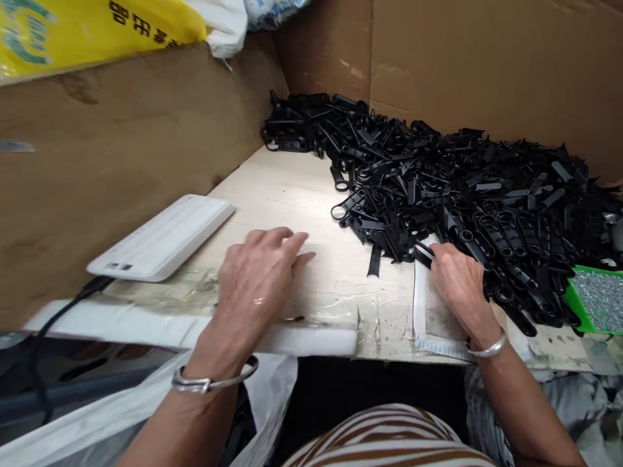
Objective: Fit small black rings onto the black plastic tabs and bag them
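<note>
My left hand (257, 279) hovers low over the pale tabletop, palm down. Its fingers are loosely bent, with thumb and index apart and nothing seen between them. At the near edge of a big heap of black plastic parts (409, 162), my right hand (455, 279) has its fingertips closed on a slim black plastic part (423, 249). Much of that part is hidden by the fingers and the heap. A flat, paper-like sheet (435, 318) lies under my right hand. One loose black part (374, 261) with a forked end rests left of it.
A white box-shaped device (163, 237) with a black cable (68, 311) lies at the left. On the right a green tray (574, 301) holds many small metal pieces (601, 298). Cardboard walls (487, 65) enclose the table's back and left. A white plastic bag (272, 389) hangs below the front edge.
</note>
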`<act>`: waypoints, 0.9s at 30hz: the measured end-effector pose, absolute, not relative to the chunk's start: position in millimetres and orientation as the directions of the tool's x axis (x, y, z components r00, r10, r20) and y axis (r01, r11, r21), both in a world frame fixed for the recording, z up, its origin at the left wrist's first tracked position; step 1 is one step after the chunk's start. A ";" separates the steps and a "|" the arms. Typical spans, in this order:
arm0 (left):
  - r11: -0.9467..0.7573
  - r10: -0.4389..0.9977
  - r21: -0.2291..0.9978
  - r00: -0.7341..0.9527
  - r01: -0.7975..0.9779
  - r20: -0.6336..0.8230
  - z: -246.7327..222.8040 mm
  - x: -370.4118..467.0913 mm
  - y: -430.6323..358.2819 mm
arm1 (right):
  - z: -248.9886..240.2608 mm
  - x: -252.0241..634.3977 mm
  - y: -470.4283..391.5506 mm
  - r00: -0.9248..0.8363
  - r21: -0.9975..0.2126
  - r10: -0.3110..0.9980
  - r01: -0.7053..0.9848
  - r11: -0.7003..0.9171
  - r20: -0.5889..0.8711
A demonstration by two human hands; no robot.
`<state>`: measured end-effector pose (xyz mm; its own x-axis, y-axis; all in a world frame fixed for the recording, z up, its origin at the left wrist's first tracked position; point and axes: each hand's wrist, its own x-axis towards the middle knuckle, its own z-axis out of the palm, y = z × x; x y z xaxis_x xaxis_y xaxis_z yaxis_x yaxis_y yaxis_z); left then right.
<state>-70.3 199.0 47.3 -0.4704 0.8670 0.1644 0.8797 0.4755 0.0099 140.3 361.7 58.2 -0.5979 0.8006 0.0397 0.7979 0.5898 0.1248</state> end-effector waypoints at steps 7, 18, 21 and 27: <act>-0.215 0.961 0.232 0.163 0.949 0.224 70.3 -12.6 285.6 | 66.8 225.5 363.2 -0.384 -0.544 0.724 0.482 0.686 0.573; -0.544 0.769 -0.141 0.559 0.827 0.311 58.0 48.3 390.6 | 37.7 308.6 347.5 -0.225 -0.795 0.914 0.451 0.405 0.338; -0.506 0.790 -0.070 0.495 0.860 0.362 57.7 38.5 372.5 | 37.8 302.1 348.0 -0.170 -0.840 0.923 0.383 0.385 0.346; -0.160 0.971 0.827 -0.064 0.540 0.229 53.6 29.0 297.3 | 35.4 262.4 345.3 -0.325 -0.925 0.911 0.196 0.326 0.253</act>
